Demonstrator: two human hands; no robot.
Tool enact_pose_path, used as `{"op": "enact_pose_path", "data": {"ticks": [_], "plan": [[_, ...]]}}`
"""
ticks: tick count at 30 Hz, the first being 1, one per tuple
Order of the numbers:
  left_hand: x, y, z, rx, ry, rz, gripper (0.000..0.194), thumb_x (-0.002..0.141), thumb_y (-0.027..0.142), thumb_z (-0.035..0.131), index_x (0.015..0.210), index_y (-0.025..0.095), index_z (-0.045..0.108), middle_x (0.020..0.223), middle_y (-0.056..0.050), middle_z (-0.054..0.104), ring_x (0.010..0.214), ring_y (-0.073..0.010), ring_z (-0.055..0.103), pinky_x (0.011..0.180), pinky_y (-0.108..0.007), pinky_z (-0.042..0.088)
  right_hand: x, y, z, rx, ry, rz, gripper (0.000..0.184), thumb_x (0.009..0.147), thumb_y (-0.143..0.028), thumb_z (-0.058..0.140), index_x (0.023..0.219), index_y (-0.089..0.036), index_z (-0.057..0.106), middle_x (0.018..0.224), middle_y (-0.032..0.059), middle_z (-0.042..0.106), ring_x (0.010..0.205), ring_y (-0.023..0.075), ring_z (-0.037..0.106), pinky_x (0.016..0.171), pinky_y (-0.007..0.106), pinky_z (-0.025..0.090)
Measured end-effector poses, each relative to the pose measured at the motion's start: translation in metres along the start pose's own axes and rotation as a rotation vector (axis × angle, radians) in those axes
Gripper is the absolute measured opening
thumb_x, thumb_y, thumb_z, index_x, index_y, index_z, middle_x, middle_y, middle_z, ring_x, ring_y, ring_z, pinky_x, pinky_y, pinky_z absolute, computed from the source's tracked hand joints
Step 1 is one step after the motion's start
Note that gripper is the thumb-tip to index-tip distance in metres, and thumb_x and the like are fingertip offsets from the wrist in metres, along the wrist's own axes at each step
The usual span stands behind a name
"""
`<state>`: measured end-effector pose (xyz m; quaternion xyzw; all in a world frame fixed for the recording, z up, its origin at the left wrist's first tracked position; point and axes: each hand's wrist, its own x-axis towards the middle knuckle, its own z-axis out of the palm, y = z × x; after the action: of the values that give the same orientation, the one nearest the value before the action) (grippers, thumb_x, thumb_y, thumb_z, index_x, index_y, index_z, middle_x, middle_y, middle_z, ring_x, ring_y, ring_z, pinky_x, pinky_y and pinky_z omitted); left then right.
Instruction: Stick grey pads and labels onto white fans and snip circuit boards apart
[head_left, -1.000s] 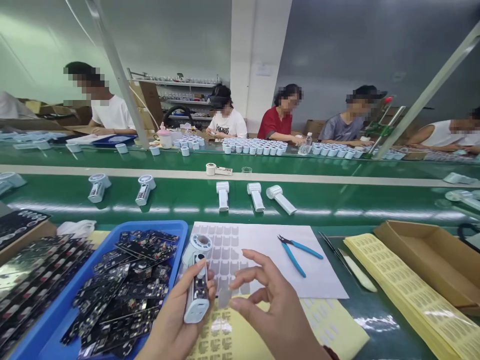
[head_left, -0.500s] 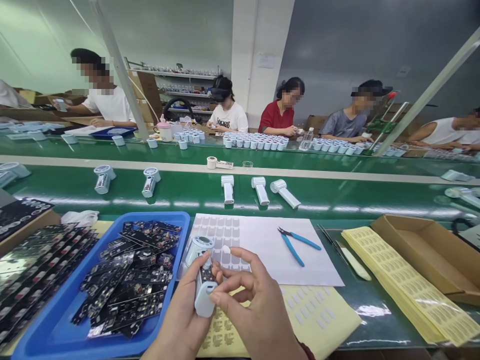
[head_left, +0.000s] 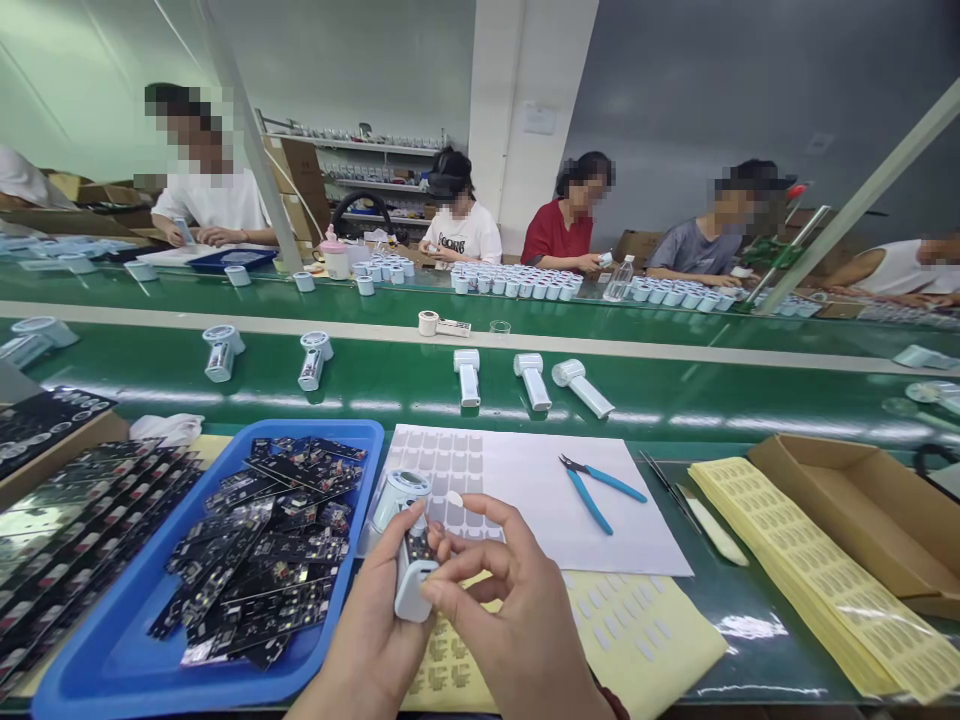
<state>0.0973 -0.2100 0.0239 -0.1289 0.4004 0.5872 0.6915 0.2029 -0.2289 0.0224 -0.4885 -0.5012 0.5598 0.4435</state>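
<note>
My left hand (head_left: 386, 600) is wrapped around a light blue handheld device (head_left: 412, 590) with a round head. Its handle is open along one side, showing a dark circuit board (head_left: 417, 545). Thumb and fingers of my right hand (head_left: 502, 600) pinch the rounded bottom end of the handle. A small white oval piece (head_left: 454, 499), like a sticker, sits at the tip of my raised right index finger. Behind the device's head lies a sheet of grey stickers (head_left: 465, 460) on white paper. Yellow sticker sheets (head_left: 675, 650) lie under my hands.
On the left stands a blue tray (head_left: 82, 650) of loose circuit boards, beside stacked board panels (head_left: 82, 530). Blue-handled cutters (head_left: 592, 500), tweezers (head_left: 667, 485), a yellow sticker stack (head_left: 817, 570) and a cardboard box (head_left: 832, 470) lie right. More devices (head_left: 532, 380) rest on the green belt; co-workers sit beyond.
The devices on the green belt have moved slightly right. My hands keep nearly the same hold. At the far left, a co-worker has brought a held device lower and closer to their other hand.
</note>
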Motion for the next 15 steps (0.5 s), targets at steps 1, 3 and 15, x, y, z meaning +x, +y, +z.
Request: {"op": "enact_pose_path", "data": {"ticks": [1,3,15], "plan": [[0.0,-0.001,0.0,-0.004,0.003,-0.002,0.023,0.094,0.018,0.053,0.071,0.017,0.053,0.058,0.001,0.052,0.049,-0.0082,0.056,0.05,-0.018,0.053,-0.001,0.003,0.001,-0.023,0.004,-0.025,0.058,0.067,-0.017,0.072,0.122,-0.024,0.057,0.069,-0.0017,0.075,0.103,0.0274,0.072,0.069,0.03,0.061],[0.0,-0.002,0.001,-0.007,0.011,-0.006,0.024,0.095,0.019,0.052,0.071,0.018,0.052,0.057,0.002,0.052,0.047,-0.0075,0.056,0.048,-0.017,0.053,-0.002,0.011,0.002,-0.097,0.018,-0.11,0.056,0.07,-0.018,0.07,0.124,-0.025,0.057,0.073,-0.0014,0.074,0.098,0.026,0.073,0.07,0.03,0.061],[-0.008,0.007,-0.02,0.294,0.137,0.115,0.014,0.087,0.006,0.059,0.074,0.011,0.064,0.062,-0.005,0.066,0.049,-0.0114,0.064,0.052,-0.02,0.058,0.019,0.038,-0.027,-0.142,-0.032,-0.099,0.033,0.092,-0.042,0.06,0.119,-0.025,0.056,0.126,0.0109,0.061,0.102,0.0239,0.068,0.06,0.027,0.057]]}}
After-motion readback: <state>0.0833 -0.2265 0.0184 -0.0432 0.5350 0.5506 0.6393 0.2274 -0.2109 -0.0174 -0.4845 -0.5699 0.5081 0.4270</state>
